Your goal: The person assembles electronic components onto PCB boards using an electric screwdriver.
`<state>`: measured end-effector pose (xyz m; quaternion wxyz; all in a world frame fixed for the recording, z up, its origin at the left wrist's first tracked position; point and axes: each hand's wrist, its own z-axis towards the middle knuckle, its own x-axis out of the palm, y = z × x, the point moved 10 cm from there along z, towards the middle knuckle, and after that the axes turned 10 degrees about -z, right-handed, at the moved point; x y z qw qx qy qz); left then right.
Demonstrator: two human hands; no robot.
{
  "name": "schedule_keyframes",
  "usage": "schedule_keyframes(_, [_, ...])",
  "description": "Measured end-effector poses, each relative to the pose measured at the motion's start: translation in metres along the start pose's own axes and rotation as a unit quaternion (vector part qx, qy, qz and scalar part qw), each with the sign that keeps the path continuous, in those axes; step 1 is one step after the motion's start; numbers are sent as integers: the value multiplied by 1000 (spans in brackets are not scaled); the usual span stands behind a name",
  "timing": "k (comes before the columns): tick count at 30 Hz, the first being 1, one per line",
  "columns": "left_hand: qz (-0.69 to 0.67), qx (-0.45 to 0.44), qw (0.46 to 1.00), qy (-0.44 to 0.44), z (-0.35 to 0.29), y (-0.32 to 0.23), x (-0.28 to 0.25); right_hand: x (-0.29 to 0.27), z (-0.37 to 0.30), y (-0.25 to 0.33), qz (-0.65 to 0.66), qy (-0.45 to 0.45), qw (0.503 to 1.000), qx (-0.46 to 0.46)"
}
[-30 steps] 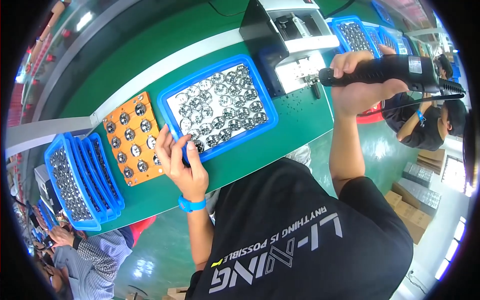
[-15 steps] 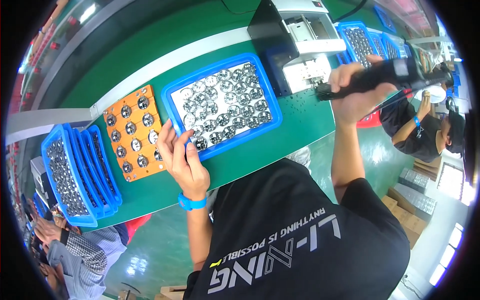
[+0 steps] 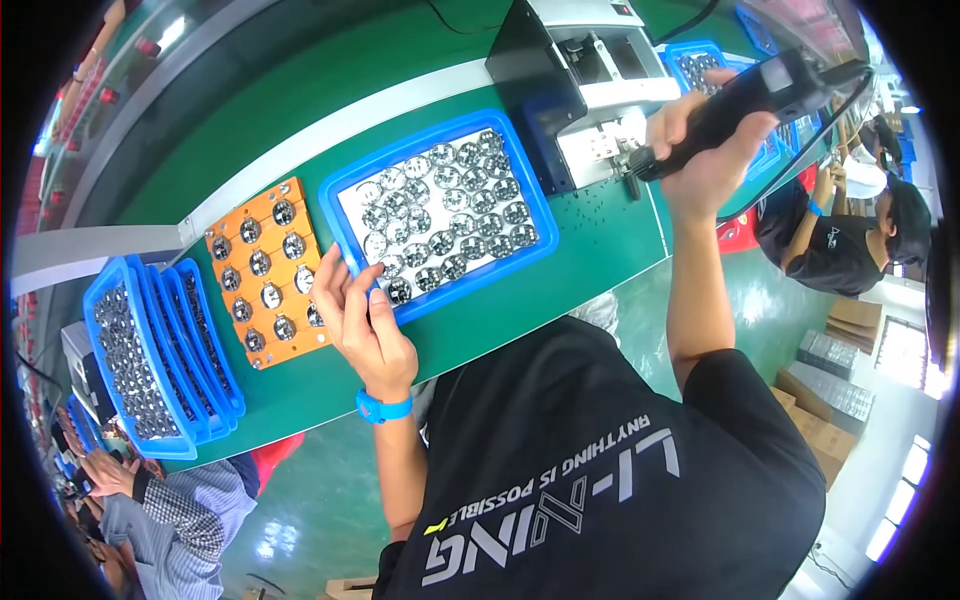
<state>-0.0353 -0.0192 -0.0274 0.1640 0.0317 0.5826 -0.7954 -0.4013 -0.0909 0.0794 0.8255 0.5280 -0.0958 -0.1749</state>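
Observation:
My right hand (image 3: 703, 180) is closed round a black electric screwdriver (image 3: 735, 112), lifted at the right with its cord trailing off the back end. The tool's tip end is in front of a black-and-white bench machine (image 3: 590, 95). At the near left corner of a blue tray (image 3: 480, 280), my left hand (image 3: 362, 325) rests with its fingers apart, gripping nothing. Rows of small round silver-and-black parts (image 3: 416, 220) lie on the tray's white liner. Beside my left fingertips is an orange fixture plate (image 3: 271, 240) with similar round parts seated in it.
A stack of tilted blue trays (image 3: 190, 425) full of small parts stands at the left end of the green bench (image 3: 480, 340). Tiny dark screws (image 3: 590, 215) are scattered before the machine. Co-workers sit at both sides; more blue trays (image 3: 690, 50) stand beyond the machine.
My right hand has shifted slightly, and the screwdriver has tilted, its cord end now higher. My left hand stays at the tray corner. The whole view has moved a little.

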Motion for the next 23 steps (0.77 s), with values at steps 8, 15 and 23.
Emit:
schedule_keyframes(8, [34,33,999,6,2,-6,-3,44,-25,7,211,26,976,55])
schedule_keyframes(15, [-22,28,999,7,3,-2,-2,146,-57,25,330,138,931,79])
schedule_keyframes(23, [-45,10,999,-6,-2,8,-6,221,-99,0,171,194,962,90])
